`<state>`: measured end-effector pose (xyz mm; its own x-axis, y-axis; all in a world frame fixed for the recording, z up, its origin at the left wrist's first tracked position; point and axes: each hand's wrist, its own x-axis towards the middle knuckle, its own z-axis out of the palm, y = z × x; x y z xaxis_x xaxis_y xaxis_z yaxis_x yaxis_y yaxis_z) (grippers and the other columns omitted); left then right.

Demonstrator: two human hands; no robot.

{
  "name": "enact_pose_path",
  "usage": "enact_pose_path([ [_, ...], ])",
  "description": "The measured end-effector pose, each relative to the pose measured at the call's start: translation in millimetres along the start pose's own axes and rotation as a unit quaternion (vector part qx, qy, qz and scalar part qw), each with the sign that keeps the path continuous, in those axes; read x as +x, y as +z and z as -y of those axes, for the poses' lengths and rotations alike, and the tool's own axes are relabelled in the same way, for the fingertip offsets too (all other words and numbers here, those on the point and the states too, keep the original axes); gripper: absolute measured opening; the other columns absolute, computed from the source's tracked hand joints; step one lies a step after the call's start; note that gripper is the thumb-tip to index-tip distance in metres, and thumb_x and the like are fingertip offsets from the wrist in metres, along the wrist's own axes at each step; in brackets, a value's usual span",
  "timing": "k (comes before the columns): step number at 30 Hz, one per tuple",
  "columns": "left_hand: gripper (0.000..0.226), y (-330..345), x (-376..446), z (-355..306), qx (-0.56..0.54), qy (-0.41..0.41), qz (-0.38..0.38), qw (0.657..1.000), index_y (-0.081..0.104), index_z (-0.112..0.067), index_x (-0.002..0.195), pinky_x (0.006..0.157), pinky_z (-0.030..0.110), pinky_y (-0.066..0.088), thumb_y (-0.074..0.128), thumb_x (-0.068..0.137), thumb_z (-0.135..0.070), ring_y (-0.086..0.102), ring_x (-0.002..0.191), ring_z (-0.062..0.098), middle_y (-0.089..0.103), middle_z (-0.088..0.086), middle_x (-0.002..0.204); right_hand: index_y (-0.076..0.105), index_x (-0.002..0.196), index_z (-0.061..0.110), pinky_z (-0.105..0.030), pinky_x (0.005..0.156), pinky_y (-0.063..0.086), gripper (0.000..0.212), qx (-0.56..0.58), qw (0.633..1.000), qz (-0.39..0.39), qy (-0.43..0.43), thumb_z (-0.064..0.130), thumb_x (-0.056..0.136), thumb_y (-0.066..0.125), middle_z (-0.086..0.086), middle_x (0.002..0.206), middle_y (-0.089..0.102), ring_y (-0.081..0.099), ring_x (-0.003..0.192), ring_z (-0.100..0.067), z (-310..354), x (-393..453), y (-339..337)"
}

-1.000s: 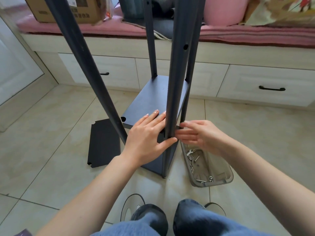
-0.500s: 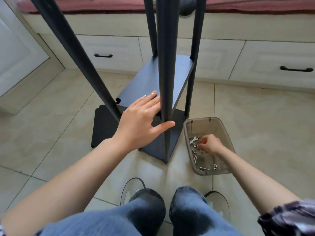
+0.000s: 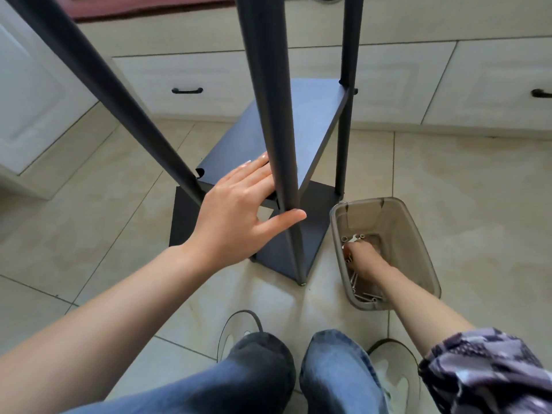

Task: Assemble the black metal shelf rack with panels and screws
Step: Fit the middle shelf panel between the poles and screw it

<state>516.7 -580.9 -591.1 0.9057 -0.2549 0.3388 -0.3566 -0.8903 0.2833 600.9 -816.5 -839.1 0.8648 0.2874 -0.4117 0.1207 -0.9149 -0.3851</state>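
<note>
While the rack (image 3: pixel 298 138) stands upright on the tiled floor (image 3: pixel 448 180), the left hand (image 3: pixel 239 210) steadies it, fingers (image 3: pixel 254 171) straight along a shelf panel (image 3: pixel 286 127) and thumb stretched across the near post (image 3: pixel 274 121), nothing gripped. Just right of the rack's base sits a clear plastic bin (image 3: pixel 418 234), touching or nearly touching the bottom panel's corner. Screws (image 3: pixel 366 297) lie loose across its bottom, with a few more and a small wrench-like piece at its far end. The right hand (image 3: pixel 363 258) reaches down into the bin among them; whether its fingers pinch a screw cannot be told. A spare panel (image 3: pixel 182 216) lies flat on the floor behind the left hand. No writing is legible.
</note>
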Motion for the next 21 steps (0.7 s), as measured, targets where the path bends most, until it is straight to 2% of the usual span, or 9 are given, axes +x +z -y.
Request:
enact_pose_path([
  [3, 0.062, 0.4, 0.4, 0.2, -0.001, 0.001, -0.003, 1.0, 0.058, -0.024, 0.14, 0.117, 0.042, 0.037, 0.053, 0.091, -0.061, 0.039, 0.145, 0.014, 0.049, -0.009, 0.15, 0.059, 0.113, 0.005, -0.032, 0.093, 0.043, 0.023, -0.013, 1.0, -0.005, -0.001, 0.004, 0.095, 0.045, -0.019, 0.125, 0.055, 0.055, 0.112, -0.034, -1.9, 0.2, 5.4],
  [7, 0.062, 1.4, 0.2, -0.3, 0.007, 0.001, -0.005, 1.0, 0.058, -0.025, 0.14, 0.117, 0.037, 0.034, 0.052, 0.091, -0.062, 0.038, 0.145, 0.013, 0.049, -0.009, 0.151, 0.057, 0.116, 0.001, -0.034, 0.094, 0.043, 0.023, -0.006, 1.0, 0.002, 0.003, 0.009, 0.095, 0.052, -0.021, 0.127, 0.054, 0.055, 0.115, -0.036, -0.1, -0.2, 2.2],
  [9, 0.061, 1.7, 0.3, -1.0, 0.008, 0.002, -0.007, 1.0, 0.06, -0.023, 0.138, 0.117, 0.037, 0.035, 0.052, 0.091, -0.062, 0.039, 0.144, 0.014, 0.05, -0.007, 0.15, 0.056, 0.111, 0.002, -0.034, 0.085, 0.044, 0.019, 0.022, 0.999, -0.003, 0.025, 0.012, 0.095, 0.054, -0.02, 0.118, 0.059, 0.057, 0.11, -0.036, 0.7, -4.2, -3.4],
  [11, 0.061, 1.3, 0.4, -1.9, 0.008, 0.004, -0.008, 1.0, 0.061, -0.023, 0.137, 0.116, 0.036, 0.034, 0.051, 0.09, -0.062, 0.039, 0.144, 0.014, 0.051, -0.007, 0.15, 0.054, 0.095, 0.008, -0.031, 0.072, 0.042, 0.007, 0.08, 0.995, -0.033, 0.05, 0.012, 0.092, 0.058, -0.015, 0.1, 0.061, 0.059, 0.096, -0.033, 1.9, -12.0, -9.9],
  [13, 0.062, 1.0, 0.5, -1.9, 0.009, 0.002, -0.007, 1.0, 0.06, -0.024, 0.138, 0.116, 0.035, 0.034, 0.05, 0.09, -0.063, 0.038, 0.145, 0.014, 0.05, -0.008, 0.15, 0.052, 0.083, 0.012, -0.024, 0.061, 0.038, 0.013, 0.168, 0.981, -0.081, 0.06, 0.009, 0.087, 0.064, -0.006, 0.086, 0.06, 0.058, 0.082, -0.024, 6.6, -22.8, -18.8],
  [15, 0.063, 1.5, 0.9, -1.3, 0.013, 0.0, -0.001, 1.0, 0.058, -0.025, 0.14, 0.116, 0.037, 0.034, 0.049, 0.09, -0.064, 0.038, 0.145, 0.014, 0.049, -0.008, 0.152, 0.056, 0.082, 0.013, -0.014, 0.056, 0.037, 0.013, 0.234, 0.962, -0.131, 0.051, 0.009, 0.084, 0.068, 0.003, 0.08, 0.06, 0.056, 0.074, -0.011, 16.4, -39.4, -33.4],
  [16, 0.064, 1.8, 1.0, -1.0, 0.016, -0.002, 0.004, 1.0, 0.057, -0.026, 0.141, 0.117, 0.037, 0.034, 0.048, 0.09, -0.065, 0.037, 0.146, 0.014, 0.048, -0.009, 0.152, 0.058, 0.083, 0.013, -0.015, 0.058, 0.041, 0.012, 0.263, 0.953, -0.146, 0.046, 0.01, 0.083, 0.07, 0.004, 0.08, 0.061, 0.058, 0.074, -0.009, 22.4, -48.3, -42.0],
  [19, 0.067, 2.1, 0.9, -0.9, 0.019, -0.006, 0.015, 1.0, 0.055, -0.027, 0.143, 0.119, 0.036, 0.03, 0.045, 0.09, -0.068, 0.036, 0.146, 0.015, 0.046, -0.009, 0.154, 0.064, 0.088, 0.015, -0.03, 0.069, 0.055, 0.008, 0.362, 0.916, -0.172, 0.026, 0.01, 0.083, 0.069, -0.004, 0.085, 0.069, 0.066, 0.078, -0.017, 43.0, -75.5, -68.3],
  [21, 0.068, 1.2, 0.4, -1.8, 0.018, -0.006, 0.019, 1.0, 0.055, -0.027, 0.143, 0.12, 0.034, 0.027, 0.044, 0.09, -0.068, 0.037, 0.146, 0.015, 0.046, -0.009, 0.154, 0.068, 0.093, 0.017, -0.026, 0.065, 0.056, 0.009, 0.431, 0.885, -0.177, 0.011, 0.01, 0.086, 0.067, -0.005, 0.087, 0.071, 0.069, 0.075, -0.014, 58.5, -93.7, -83.4],
])
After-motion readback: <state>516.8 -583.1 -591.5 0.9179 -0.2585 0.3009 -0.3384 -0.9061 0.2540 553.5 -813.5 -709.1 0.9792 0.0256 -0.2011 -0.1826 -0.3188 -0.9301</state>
